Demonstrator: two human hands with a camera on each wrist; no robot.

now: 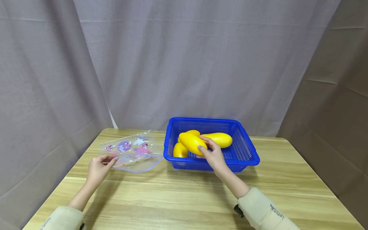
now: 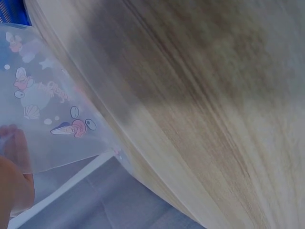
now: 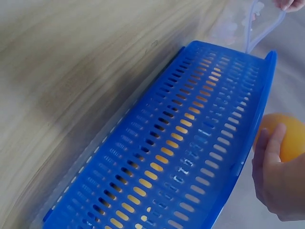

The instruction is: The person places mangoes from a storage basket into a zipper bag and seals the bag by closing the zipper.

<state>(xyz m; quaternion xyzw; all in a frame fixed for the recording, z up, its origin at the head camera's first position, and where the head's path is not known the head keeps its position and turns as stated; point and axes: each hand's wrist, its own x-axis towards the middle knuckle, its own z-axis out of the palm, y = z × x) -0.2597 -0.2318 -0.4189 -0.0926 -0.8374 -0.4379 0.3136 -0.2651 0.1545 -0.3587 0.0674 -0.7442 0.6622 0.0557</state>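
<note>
My right hand (image 1: 214,157) grips a smooth yellow mango (image 1: 190,142) at its near right end, holding it over the blue plastic basket (image 1: 250,160). Below and around it in the basket lie more yellow fruits: a long one (image 1: 221,140) at the right and a rounder one (image 1: 180,150) at the front left. Left of the basket, my left hand (image 1: 99,167) pinches the edge of a clear zip bag (image 1: 138,148) printed with pink and purple cartoons. The bag's mouth gapes toward me. In the right wrist view the held mango (image 3: 293,138) shows above the basket's rim.
Everything stands on a wood-grain table (image 1: 172,198). Grey curtains (image 1: 201,64) hang behind and to the left, and a browner one (image 1: 330,111) at the right. The basket's left rim is close to the bag's right corner.
</note>
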